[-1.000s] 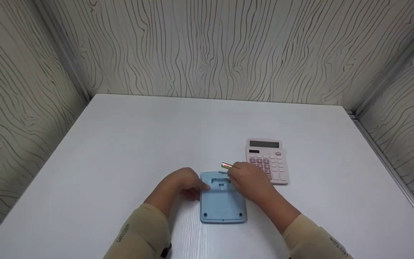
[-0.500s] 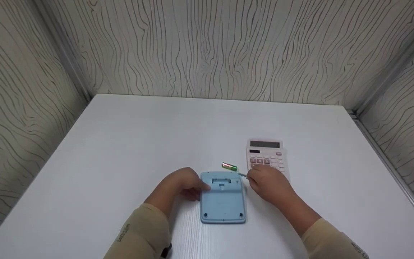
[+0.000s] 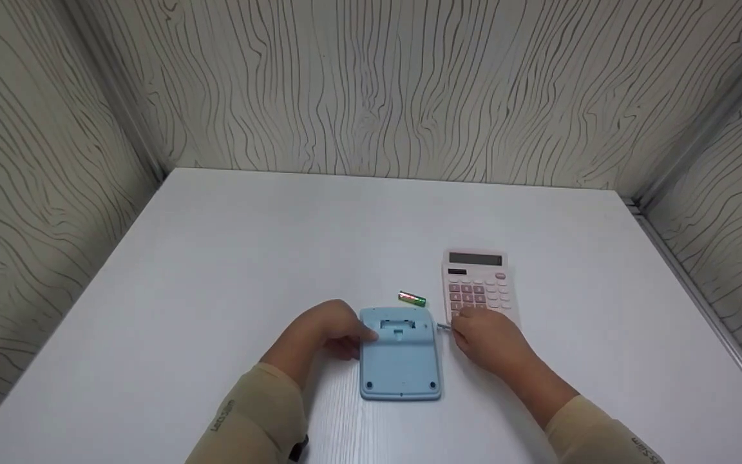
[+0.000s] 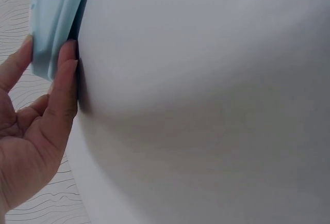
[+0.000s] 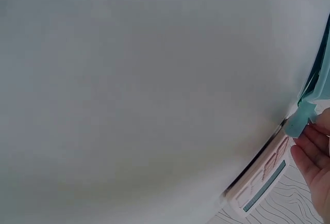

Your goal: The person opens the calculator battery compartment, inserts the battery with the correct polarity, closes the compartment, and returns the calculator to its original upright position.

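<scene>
So, head view: the blue calculator (image 3: 400, 367) is back-side up on the worktop (image 3: 248, 245), long axis pointing away from the person, battery bay (image 3: 398, 325) near the far end and running crosswise. The left hand (image 3: 339, 323) has hold of its left edge. The right hand (image 3: 488, 338) is pinching a little blue battery cover (image 3: 444, 327), just off the right edge and about level with the bay, so the bay is straight to the left of it. The green battery (image 3: 412, 298) lies just past the far edge, mostly crosswise with its right end angled toward the person. Right hand looks a bit nearer to it. Pink calculator (image 3: 493, 287) is partly behind that hand.

Left wrist view: thumb on one face, fingers round the other, so a proper grip.

Right wrist view: cover's between thumb and fingers, sticking out toward the blue calculator. Can't tell if they touch.
</scene>
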A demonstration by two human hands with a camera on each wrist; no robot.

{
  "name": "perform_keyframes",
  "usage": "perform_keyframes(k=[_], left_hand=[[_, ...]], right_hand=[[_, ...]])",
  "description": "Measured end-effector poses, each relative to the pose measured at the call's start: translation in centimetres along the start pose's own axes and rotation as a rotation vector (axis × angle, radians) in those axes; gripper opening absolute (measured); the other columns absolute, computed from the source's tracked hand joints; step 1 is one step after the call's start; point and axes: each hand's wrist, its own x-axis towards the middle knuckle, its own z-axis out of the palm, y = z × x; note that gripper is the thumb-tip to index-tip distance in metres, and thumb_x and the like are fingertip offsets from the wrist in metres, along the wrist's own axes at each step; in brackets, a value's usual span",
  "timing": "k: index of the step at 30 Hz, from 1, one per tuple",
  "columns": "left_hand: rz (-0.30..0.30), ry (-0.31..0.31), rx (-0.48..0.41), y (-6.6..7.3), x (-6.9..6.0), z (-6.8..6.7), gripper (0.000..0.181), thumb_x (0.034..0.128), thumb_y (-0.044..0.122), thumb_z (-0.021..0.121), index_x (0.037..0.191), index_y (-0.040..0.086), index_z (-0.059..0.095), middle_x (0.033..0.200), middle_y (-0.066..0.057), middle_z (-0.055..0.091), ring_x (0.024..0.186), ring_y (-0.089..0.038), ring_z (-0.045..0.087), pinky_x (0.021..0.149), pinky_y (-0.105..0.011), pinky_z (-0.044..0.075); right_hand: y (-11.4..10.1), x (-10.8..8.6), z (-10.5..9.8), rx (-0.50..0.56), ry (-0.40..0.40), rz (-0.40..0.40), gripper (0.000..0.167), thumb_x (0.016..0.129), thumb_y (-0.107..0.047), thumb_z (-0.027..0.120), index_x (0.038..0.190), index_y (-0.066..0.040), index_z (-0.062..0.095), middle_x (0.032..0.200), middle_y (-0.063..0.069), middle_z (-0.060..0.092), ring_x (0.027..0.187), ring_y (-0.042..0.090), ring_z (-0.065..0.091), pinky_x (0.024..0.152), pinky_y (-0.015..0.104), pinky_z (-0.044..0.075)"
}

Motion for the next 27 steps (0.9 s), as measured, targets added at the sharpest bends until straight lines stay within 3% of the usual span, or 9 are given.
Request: perform_keyframes(k=[11, 20, 27], left_hand=[[-0.003, 0.010, 0.006, 0.03, -0.07, 0.02, 0.023, 0.0771, 0.025, 0.072, 0.085, 0.004, 0.067, 0.069, -0.008, 0.067, 0.061, -0.019, 0.064, 0.060, -0.029, 0.052], [-0.027, 0.025, 0.000, 0.13, -0.17, 0.14, 0.027, 0.0755, 0.027, 0.073, 0.090, 0.005, 0.067, 0.070, -0.008, 0.067, 0.061, -0.019, 0.064, 0.059, -0.029, 0.052], [-0.008, 0.020, 0.023, 0.05, -0.15, 0.04, 0.025, 0.0766, 0.027, 0.072, 0.086, 0.005, 0.067, 0.070, -0.008, 0.066, 0.059, -0.019, 0.063, 0.058, -0.029, 0.052]], right_hand=[[-0.35, 0.14, -0.16, 0.037, -0.127, 0.033, 0.008, 0.086, -0.021, 0.062, 0.089, -0.016, 0.068, 0.071, -0.006, 0.058, 0.061, 0.010, 0.048, 0.062, 0.027, 0.047], [-0.19, -0.28, 0.32, 0.035, -0.154, 0.016, 0.009, 0.084, -0.023, 0.065, 0.092, -0.018, 0.065, 0.078, -0.008, 0.055, 0.072, 0.008, 0.049, 0.071, 0.028, 0.048], [-0.10, -0.05, 0.14, 0.055, -0.191, 0.027, 0.011, 0.083, -0.020, 0.066, 0.092, -0.017, 0.063, 0.078, -0.007, 0.055, 0.071, 0.010, 0.048, 0.071, 0.029, 0.048]])
